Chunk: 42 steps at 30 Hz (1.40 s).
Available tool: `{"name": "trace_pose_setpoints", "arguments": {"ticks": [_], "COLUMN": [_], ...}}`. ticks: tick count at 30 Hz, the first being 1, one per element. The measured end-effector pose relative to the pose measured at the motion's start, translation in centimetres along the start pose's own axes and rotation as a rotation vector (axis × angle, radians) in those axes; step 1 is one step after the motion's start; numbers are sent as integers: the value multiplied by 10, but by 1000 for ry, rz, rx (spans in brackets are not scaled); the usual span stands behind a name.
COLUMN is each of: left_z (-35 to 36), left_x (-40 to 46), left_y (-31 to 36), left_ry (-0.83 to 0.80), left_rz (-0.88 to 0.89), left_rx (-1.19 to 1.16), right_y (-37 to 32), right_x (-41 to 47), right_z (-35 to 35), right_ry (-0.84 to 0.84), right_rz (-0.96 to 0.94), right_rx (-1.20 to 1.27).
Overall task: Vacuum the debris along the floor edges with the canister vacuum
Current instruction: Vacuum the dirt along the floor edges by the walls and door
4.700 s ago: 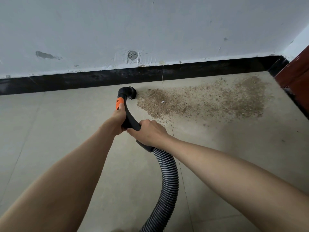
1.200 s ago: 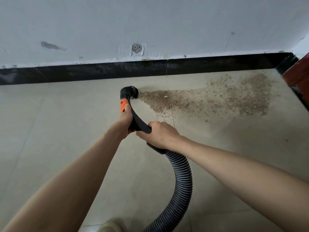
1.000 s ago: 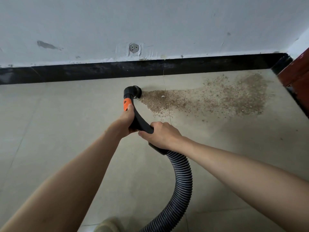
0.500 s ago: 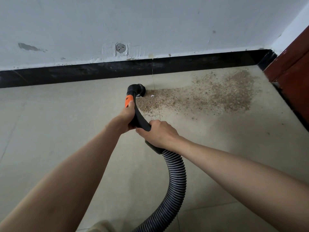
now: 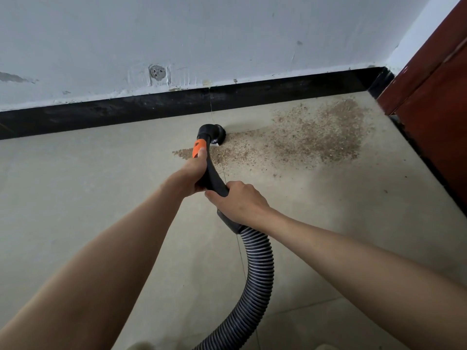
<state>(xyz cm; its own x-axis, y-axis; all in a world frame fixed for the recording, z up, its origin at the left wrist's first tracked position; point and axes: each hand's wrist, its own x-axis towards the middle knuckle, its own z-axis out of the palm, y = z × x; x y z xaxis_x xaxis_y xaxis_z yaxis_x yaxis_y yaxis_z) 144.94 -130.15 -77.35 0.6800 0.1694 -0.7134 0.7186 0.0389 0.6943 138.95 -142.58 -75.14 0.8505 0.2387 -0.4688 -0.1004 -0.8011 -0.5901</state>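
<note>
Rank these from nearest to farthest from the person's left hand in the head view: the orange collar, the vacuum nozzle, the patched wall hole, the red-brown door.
1. orange collar: touching the left hand.
2. vacuum nozzle: just ahead, on the floor.
3. patched wall hole: above the baseboard.
4. red-brown door: far right.

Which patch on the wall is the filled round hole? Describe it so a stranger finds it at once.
Start at the black skirting board under the pale wall. Just above it, up and left of the vacuum nozzle, sits the filled round hole. Unlike the long grey smear far left, it is circular, ringed by white filler.
</note>
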Motion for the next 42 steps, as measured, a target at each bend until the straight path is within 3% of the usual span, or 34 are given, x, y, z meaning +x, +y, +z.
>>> {"name": "trace_pose_setpoints", "arguments": {"ticks": [16, 42], "left_z": [36, 127], "left_x": [8, 33], "left_y": [10, 29], "left_ry": [-28, -74], "left_rz": [59, 111], "left_rx": [130, 45], "right_y": [24, 92], "right_x": [1, 27], "right_z": [-13, -65], "right_ry": [50, 167], "right_rz": [34, 78], "right_rx": [114, 194]}}
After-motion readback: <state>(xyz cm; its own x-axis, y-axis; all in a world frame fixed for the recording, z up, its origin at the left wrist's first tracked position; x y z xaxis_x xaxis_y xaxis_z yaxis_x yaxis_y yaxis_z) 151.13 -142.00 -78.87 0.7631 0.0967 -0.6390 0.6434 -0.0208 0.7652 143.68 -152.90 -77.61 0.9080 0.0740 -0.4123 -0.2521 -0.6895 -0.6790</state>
